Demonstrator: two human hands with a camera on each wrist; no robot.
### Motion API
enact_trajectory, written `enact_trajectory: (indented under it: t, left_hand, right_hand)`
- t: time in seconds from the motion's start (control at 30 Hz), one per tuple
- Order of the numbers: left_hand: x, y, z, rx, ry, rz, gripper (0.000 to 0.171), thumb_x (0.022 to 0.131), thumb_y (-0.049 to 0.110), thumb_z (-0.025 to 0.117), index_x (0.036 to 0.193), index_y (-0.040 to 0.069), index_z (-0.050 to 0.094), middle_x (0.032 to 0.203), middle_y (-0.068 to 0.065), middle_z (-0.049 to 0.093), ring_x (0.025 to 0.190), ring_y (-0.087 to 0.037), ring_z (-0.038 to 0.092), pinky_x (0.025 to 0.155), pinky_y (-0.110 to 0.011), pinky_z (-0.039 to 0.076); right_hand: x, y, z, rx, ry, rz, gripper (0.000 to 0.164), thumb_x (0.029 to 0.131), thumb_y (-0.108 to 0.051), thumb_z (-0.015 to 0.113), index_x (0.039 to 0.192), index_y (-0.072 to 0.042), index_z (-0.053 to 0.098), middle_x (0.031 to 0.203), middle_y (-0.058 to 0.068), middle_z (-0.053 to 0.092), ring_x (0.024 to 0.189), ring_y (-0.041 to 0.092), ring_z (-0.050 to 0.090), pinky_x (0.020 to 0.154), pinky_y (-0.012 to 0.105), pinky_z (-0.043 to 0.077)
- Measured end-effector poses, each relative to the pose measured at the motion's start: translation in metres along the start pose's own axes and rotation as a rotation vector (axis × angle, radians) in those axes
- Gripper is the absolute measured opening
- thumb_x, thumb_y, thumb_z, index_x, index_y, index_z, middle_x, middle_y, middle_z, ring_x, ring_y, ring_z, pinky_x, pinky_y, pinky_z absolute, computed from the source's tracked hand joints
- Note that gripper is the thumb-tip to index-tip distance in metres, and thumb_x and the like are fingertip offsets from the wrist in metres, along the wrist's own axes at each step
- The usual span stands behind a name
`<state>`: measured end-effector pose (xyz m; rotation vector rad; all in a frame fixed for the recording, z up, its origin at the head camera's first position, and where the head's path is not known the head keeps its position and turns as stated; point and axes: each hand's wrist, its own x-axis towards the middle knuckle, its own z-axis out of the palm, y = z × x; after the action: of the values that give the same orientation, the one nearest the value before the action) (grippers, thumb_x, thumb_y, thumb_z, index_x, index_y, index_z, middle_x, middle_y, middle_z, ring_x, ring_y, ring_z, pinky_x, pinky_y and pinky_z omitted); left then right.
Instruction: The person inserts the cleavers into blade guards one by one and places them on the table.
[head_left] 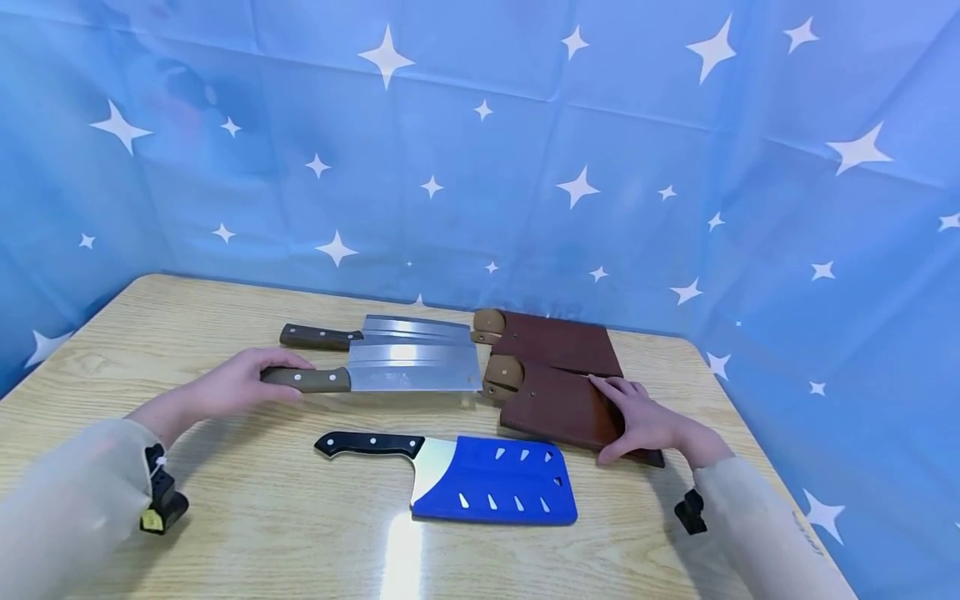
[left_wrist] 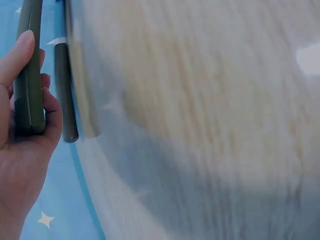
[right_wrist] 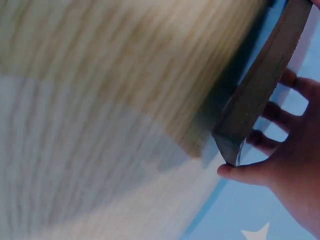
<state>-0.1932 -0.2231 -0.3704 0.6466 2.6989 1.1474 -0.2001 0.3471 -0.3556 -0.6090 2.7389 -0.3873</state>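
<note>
My left hand (head_left: 251, 379) grips the olive-brown handle (left_wrist: 30, 85) of a cleaver, whose bare steel blade (head_left: 412, 368) points right. The blade's tip lies close to the strap end of a brown leather knife sheath (head_left: 555, 400). Across that sheath's right part lies my right hand (head_left: 648, 421), thumb at the near edge and fingers over the far side, holding it. In the right wrist view, the thumb touches a corner of the sheath (right_wrist: 265, 85). Behind, a second cleaver (head_left: 322, 337) with a dark handle lies partly hidden by the first blade.
A second brown sheath (head_left: 562, 340) with a tan strap lies behind the held one. Nearer me is a black-handled cleaver (head_left: 371, 443) with its blade in a blue slotted cover (head_left: 495, 483). The wooden table (head_left: 262, 542) meets a blue star-patterned cloth (head_left: 480, 208) at the back.
</note>
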Motion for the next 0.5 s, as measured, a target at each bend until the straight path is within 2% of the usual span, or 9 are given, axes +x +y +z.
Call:
enact_trajectory:
  t: [0.17, 0.4, 0.5]
  left_hand:
    - [0.002, 0.007, -0.009, -0.019, 0.005, -0.007, 0.037, 0.085, 0.024, 0.067, 0.118, 0.009, 0.060, 0.104, -0.008, 0.065, 0.078, -0.003, 0.053, 0.067, -0.023, 0.044]
    - [0.013, 0.014, -0.008, 0.055, 0.007, 0.015, 0.039, 0.083, 0.027, 0.069, 0.117, 0.010, 0.062, 0.110, -0.007, 0.065, 0.087, -0.002, 0.052, 0.074, -0.023, 0.044]
    - [0.014, 0.017, -0.007, 0.051, -0.006, 0.010, 0.039, 0.083, 0.026, 0.069, 0.118, 0.009, 0.061, 0.110, -0.008, 0.065, 0.085, -0.006, 0.052, 0.073, -0.024, 0.043]
  right_hand:
    - [-0.003, -0.005, -0.005, -0.035, 0.006, 0.008, 0.115, 0.062, -0.054, 0.079, 0.149, -0.013, 0.017, 0.148, 0.022, 0.018, 0.131, 0.048, 0.018, 0.093, 0.067, 0.032]
    - [-0.003, -0.017, -0.010, -0.021, 0.005, 0.001, 0.113, 0.064, -0.051, 0.078, 0.149, -0.011, 0.015, 0.148, 0.023, 0.017, 0.131, 0.048, 0.019, 0.094, 0.067, 0.031]
    - [-0.002, -0.021, -0.013, -0.023, 0.013, -0.011, 0.112, 0.065, -0.050, 0.078, 0.149, -0.011, 0.016, 0.148, 0.022, 0.018, 0.131, 0.046, 0.020, 0.095, 0.066, 0.031]
